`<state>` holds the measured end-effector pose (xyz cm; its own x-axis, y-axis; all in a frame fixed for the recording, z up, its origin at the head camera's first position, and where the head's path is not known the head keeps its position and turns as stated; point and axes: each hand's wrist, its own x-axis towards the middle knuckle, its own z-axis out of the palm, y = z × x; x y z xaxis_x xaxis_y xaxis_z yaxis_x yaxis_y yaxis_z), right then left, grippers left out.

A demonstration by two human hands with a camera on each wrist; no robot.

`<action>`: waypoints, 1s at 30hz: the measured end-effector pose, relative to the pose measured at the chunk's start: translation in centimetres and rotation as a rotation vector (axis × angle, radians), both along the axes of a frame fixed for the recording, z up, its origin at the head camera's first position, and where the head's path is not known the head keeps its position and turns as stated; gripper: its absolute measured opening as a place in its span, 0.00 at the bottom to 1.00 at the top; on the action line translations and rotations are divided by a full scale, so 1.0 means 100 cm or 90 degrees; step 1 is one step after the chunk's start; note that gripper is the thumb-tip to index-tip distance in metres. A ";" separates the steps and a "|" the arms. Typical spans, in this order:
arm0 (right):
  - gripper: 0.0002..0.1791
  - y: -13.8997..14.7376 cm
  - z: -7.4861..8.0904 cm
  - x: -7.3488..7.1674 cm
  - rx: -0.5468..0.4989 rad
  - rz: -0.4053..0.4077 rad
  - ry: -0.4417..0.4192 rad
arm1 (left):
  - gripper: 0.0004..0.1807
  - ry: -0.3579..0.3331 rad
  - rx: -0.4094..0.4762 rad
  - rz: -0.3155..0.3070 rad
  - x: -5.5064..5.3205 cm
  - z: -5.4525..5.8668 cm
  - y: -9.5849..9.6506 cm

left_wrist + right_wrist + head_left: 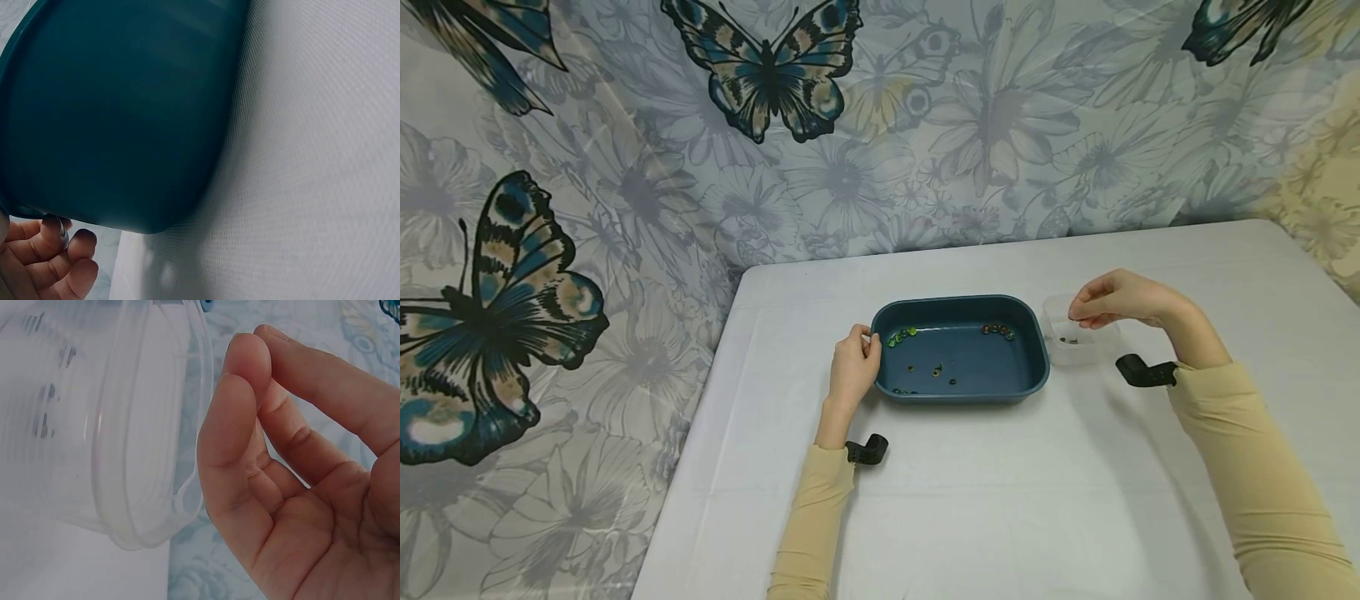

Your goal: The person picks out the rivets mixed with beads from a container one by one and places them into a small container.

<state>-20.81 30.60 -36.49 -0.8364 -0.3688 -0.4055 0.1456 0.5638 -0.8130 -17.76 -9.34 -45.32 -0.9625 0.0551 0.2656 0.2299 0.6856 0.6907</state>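
Tray (985, 367) on white table (970, 500), butterfly backdrop (850, 175): left grip (854, 360) pinches it, right fingertips (248, 359) meet.

In my head view, the small pieces (902, 337) in the blue tub (962, 396) are too tiny for me to identify; the right hand (1120, 298) hides part of the clear container (1078, 354), whose dark specks blur at the left of the right wrist view; I cannot tell whether its fingers (228, 425) pinch anything; in the left wrist view the tub runs off the top, its inside hidden, and the left hand (47, 259) is cut off lower left; the right sleeve (1262, 475) leaves the head frame at lower right.
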 end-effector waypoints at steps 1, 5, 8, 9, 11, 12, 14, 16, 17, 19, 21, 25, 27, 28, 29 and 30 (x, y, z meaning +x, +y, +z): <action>0.14 0.001 0.000 0.000 -0.001 -0.001 -0.001 | 0.12 0.000 0.000 0.000 0.000 0.000 0.000; 0.14 0.003 -0.001 0.000 -0.004 -0.003 -0.001 | 0.12 -0.001 0.000 0.001 0.000 0.000 0.000; 0.13 0.004 -0.002 0.000 -0.007 -0.004 -0.001 | 0.12 -0.001 0.000 0.002 0.000 0.001 0.000; 0.13 0.004 -0.002 0.000 -0.008 -0.005 -0.001 | 0.12 -0.001 0.000 0.003 0.000 0.001 0.000; 0.13 0.004 -0.001 0.001 -0.011 -0.007 -0.002 | 0.12 -0.001 0.000 0.003 0.000 0.001 0.000; 0.13 0.004 -0.001 0.001 -0.012 -0.007 -0.002 | 0.12 -0.002 0.000 0.002 0.000 0.001 0.000; 0.13 0.004 -0.001 0.001 -0.013 -0.007 -0.002 | 0.12 -0.001 0.001 0.002 0.000 0.001 0.000; 0.13 0.004 -0.001 0.001 -0.015 -0.006 -0.003 | 0.12 -0.001 0.001 0.001 0.000 0.000 0.000; 0.13 0.004 -0.001 0.001 -0.015 -0.006 -0.003 | 0.12 0.000 0.002 0.001 0.000 0.000 0.000; 0.14 0.004 0.000 0.001 -0.015 -0.005 -0.004 | 0.12 0.001 0.002 0.000 -0.001 -0.001 0.000; 0.14 0.004 0.000 0.001 -0.015 -0.005 -0.004 | 0.12 0.002 0.003 0.000 -0.001 -0.001 -0.001; 0.14 0.004 0.000 0.001 -0.014 -0.007 -0.002 | 0.12 -0.001 0.005 -0.002 0.000 0.000 -0.001; 0.14 0.004 0.001 0.001 -0.013 -0.007 -0.001 | 0.12 -0.001 0.007 -0.004 0.001 0.000 -0.001; 0.14 0.004 0.001 0.001 -0.013 -0.007 0.000 | 0.12 0.000 0.007 -0.004 0.001 0.001 -0.001; 0.14 0.004 0.001 0.001 -0.013 -0.007 0.000 | 0.12 0.000 0.008 -0.004 0.001 0.001 -0.001; 0.14 0.004 0.001 0.001 -0.013 -0.008 0.000 | 0.12 0.000 0.007 -0.004 0.001 0.001 -0.001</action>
<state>-20.68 30.99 -36.34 -0.8408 -0.3670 -0.3978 0.1522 0.5450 -0.8245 -17.68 -9.40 -45.25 -0.9622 0.0588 0.2661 0.2343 0.6770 0.6977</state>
